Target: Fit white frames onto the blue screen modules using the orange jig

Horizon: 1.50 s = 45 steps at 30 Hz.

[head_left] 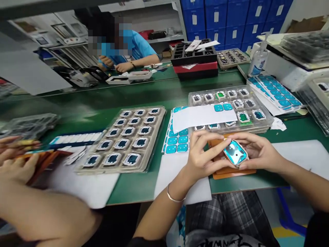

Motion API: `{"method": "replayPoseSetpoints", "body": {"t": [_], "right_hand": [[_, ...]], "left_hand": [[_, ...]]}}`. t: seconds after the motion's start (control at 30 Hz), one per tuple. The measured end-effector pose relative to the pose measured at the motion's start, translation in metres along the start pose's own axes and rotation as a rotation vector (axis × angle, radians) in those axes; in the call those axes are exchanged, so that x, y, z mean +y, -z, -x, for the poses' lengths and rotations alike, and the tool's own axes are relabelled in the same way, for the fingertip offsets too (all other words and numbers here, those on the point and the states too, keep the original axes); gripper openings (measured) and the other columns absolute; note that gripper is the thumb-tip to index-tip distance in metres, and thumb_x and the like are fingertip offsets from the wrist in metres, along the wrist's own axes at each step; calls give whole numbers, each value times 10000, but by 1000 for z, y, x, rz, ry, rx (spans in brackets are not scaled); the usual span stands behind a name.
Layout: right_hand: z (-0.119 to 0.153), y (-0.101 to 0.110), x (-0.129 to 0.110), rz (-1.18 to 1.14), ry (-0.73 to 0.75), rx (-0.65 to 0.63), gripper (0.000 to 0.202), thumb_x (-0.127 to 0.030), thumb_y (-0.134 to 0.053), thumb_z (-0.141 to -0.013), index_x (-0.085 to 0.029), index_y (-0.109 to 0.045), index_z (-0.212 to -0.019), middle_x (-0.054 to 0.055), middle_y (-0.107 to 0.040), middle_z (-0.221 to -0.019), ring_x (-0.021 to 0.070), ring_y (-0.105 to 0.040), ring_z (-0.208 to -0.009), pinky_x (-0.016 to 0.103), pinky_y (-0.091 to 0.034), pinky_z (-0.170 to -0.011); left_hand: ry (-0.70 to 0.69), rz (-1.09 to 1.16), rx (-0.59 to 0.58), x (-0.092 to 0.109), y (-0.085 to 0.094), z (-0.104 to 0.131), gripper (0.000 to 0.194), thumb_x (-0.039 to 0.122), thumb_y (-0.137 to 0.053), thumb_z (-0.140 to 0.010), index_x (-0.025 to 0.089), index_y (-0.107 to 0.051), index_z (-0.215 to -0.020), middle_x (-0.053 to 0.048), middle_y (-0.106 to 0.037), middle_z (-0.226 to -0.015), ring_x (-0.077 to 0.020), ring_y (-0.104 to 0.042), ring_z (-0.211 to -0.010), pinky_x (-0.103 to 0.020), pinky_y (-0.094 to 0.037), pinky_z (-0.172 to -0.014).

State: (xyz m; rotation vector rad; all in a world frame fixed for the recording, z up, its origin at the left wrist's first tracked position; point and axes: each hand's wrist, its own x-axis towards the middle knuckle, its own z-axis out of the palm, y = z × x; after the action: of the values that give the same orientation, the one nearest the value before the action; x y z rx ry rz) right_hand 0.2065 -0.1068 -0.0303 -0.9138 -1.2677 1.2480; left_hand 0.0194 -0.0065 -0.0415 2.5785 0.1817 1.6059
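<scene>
Between my two hands is a smartwatch case (235, 153) with a shiny blue film on its face. My left hand (202, 154) grips its left edge, one finger lying along the upper left corner. Fingers of my right hand (259, 151) wrap the right side and lower edge. Beneath the hands lies an orange-brown pad (232, 174), partly hidden by them. Sheets of blue stickers (172, 140) rest just left of my left hand, and a white backing strip (200, 117) with two blue stickers lies across a tray.
A plastic tray (191, 99) of watch cases stands behind my hands; another tray (151, 161) sits to the left. Further left are a neighbour's hands (19, 164). Across the bench another person (144, 51) works. A pump bottle (259, 60) stands at the back right.
</scene>
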Motion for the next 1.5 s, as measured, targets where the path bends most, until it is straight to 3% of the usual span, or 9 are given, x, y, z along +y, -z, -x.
{"method": "replayPoseSetpoints", "body": {"t": [0.23,0.5,0.63,0.7,0.8,0.9,1.17,1.4,1.5], "right_hand": [[0,-4,-1,-96,-72,-19,544,-141,-872,-704,-245,-651,-1189,55,-694,-1157,178,-671,-1071,281,-574,-922],[1,-6,1,-430,-335,-105,539,-201,-874,-733,-245,-655,-1224,78,-668,-1212,134,-691,-967,184,-574,-785],[1,-6,1,-535,-403,-160,552,-188,-851,-769,-260,-641,-1274,59,-683,-1184,121,-679,-1010,177,-554,-841],[0,-6,0,-566,-392,-165,533,-179,-832,-792,-254,-638,-1283,51,-696,-1151,119,-671,-1032,179,-538,-876],[-1,-7,-1,-578,-361,-201,524,-195,-799,-831,-233,-610,-1318,61,-701,-1136,120,-681,-994,189,-539,-871],[-1,-7,-1,-560,-342,-227,567,-203,-776,-852,-236,-558,-1374,72,-695,-1148,142,-696,-947,264,-567,-879],[1,-10,4,-367,-223,-147,412,-235,-756,-864,-287,-651,-1259,50,-658,-1238,160,-643,-1103,287,-545,-946],[5,-14,0,-144,-137,-22,379,-238,-812,-791,-220,-618,-1116,47,-674,-1074,152,-679,-953,259,-595,-812],[7,-14,-2,-162,-56,-26,306,-183,-752,-850,-224,-608,-1116,30,-679,-1013,132,-685,-909,242,-587,-804]], "left_hand": [[-22,-43,-9,4,7,-1,266,370,-751,-836,209,-681,-1036,-29,-685,-869,-191,-503,-871,-327,-451,-746],[-67,-24,11,7,14,-1,208,383,-728,-854,242,-705,-1005,8,-693,-795,-181,-489,-818,-347,-418,-732],[-94,52,11,9,12,-1,126,332,-728,-860,256,-704,-959,26,-675,-781,-170,-476,-820,-327,-427,-720],[-51,89,28,8,10,-2,158,345,-732,-858,264,-691,-987,19,-668,-840,-167,-491,-841,-327,-442,-742],[109,143,47,7,6,-3,426,484,-772,-792,240,-648,-1118,-26,-652,-990,-177,-536,-912,-356,-469,-811],[213,266,-24,5,4,-5,554,560,-775,-755,225,-631,-1173,-59,-644,-1087,-199,-568,-984,-389,-479,-878],[152,355,-58,5,1,-1,417,429,-733,-833,263,-620,-1199,-85,-626,-1266,-213,-572,-1138,-425,-500,-945],[90,356,-15,8,1,-3,324,388,-717,-853,205,-618,-1101,-39,-732,-1050,-168,-636,-1026,-359,-541,-887],[72,316,55,9,2,-2,232,363,-693,-890,226,-609,-1058,-14,-730,-1000,-147,-637,-930,-332,-548,-819]]}}
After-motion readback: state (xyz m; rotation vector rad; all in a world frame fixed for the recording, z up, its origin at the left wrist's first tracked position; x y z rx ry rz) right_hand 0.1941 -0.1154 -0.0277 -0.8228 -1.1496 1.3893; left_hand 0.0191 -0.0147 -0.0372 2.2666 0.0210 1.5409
